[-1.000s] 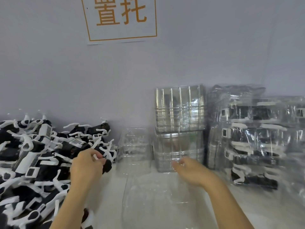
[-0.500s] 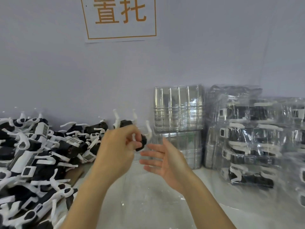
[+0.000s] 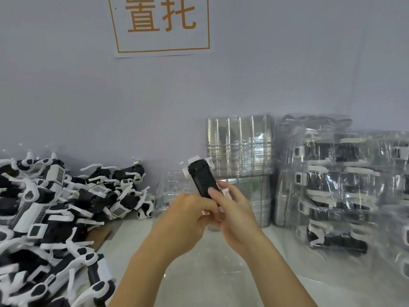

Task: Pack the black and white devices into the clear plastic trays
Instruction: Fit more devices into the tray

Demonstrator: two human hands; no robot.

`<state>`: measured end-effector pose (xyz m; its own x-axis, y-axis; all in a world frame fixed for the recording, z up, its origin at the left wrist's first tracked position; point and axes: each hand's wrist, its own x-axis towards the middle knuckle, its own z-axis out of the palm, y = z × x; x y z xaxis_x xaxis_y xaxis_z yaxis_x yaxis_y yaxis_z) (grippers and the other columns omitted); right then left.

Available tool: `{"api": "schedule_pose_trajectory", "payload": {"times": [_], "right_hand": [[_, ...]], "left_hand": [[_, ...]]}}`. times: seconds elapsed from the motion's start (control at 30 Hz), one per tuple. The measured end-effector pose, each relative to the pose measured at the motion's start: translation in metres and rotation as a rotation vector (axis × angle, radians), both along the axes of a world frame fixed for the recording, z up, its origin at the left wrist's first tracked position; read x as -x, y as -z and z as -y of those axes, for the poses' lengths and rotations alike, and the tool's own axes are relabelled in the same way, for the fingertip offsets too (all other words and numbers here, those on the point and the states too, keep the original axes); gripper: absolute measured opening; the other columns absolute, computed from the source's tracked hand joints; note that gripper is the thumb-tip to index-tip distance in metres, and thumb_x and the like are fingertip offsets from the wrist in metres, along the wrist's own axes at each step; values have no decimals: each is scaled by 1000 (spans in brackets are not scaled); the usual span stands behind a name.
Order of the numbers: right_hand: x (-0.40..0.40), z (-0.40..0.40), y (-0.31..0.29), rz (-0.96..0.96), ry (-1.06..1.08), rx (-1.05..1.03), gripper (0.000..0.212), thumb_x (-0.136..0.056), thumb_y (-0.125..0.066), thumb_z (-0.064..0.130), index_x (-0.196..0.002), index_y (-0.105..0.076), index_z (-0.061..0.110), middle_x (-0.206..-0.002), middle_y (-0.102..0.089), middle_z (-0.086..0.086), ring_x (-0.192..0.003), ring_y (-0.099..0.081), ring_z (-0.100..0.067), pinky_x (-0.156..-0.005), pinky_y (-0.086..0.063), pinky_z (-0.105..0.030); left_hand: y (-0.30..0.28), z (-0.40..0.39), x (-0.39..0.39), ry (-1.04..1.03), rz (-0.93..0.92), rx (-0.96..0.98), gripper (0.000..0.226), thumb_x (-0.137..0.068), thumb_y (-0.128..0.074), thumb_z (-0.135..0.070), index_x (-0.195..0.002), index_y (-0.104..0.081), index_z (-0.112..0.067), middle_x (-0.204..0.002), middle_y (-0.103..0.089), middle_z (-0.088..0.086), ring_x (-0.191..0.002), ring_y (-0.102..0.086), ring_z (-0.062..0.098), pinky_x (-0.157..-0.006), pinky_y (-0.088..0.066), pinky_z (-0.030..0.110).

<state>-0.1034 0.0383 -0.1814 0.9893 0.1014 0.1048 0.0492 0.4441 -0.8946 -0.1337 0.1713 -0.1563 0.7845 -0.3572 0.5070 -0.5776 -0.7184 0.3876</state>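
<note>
Both hands were clamped together on one black and white device [image 3: 201, 178], the left hand [image 3: 188, 220] low, the right hand [image 3: 232, 214] beside it; clear plastic trays [image 3: 240, 144] stood just behind.

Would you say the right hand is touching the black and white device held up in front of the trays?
Touching: the head view shows the right hand's fingers lying on the device's black body.

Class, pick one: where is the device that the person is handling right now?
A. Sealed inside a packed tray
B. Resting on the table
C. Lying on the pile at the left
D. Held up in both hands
D: the left hand and right hand both grip the black and white device, raised above the table.
</note>
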Motion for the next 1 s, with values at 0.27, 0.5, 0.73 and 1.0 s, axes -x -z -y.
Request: {"api": "schedule_pose_trajectory", "payload": {"times": [0.27, 0.5, 0.73, 1.0], "right_hand": [[-6, 8, 3, 85, 295, 144, 28, -94, -59, -5, -100, -65, 22, -92, -72, -8, -68, -70, -26, -55, -58, -34], [-2, 12, 4, 260, 69, 449, 45, -93, -60, -5, -98, -65, 39, -112, -64, -1, -79, -74, -22, -60, -61, -38], [6, 13, -3, 428, -13, 803, 54, -89, -58, -5, -115, -54, 42, -121, -57, 15, -83, -61, 6, -63, -48, -11], [18, 28, -33, 490, -106, 975, 52, -90, -69, 43, -137, -49, 44, -135, -47, 32, -122, -44, 15, -91, -38, -11]], "left_hand": [[-5, -22, -4, -115, 160, 553, 20, -92, -68, -11, -87, -71, -31, -82, -70, -17, -76, -64, 7, -69, -52, 21], [-4, -47, -9, -62, -374, 1222, 23, -97, -59, -20, -118, -64, -29, -113, -67, 0, -95, -67, 21, -75, -56, 37], [6, -54, -10, 35, -406, 1045, 28, -100, -49, 2, -111, -70, -12, -100, -74, 12, -83, -72, 22, -73, -60, 32], [8, -48, -11, 119, -308, 941, 41, -96, -50, 12, -105, -72, -21, -105, -72, 9, -93, -72, 29, -74, -60, 38]]}}
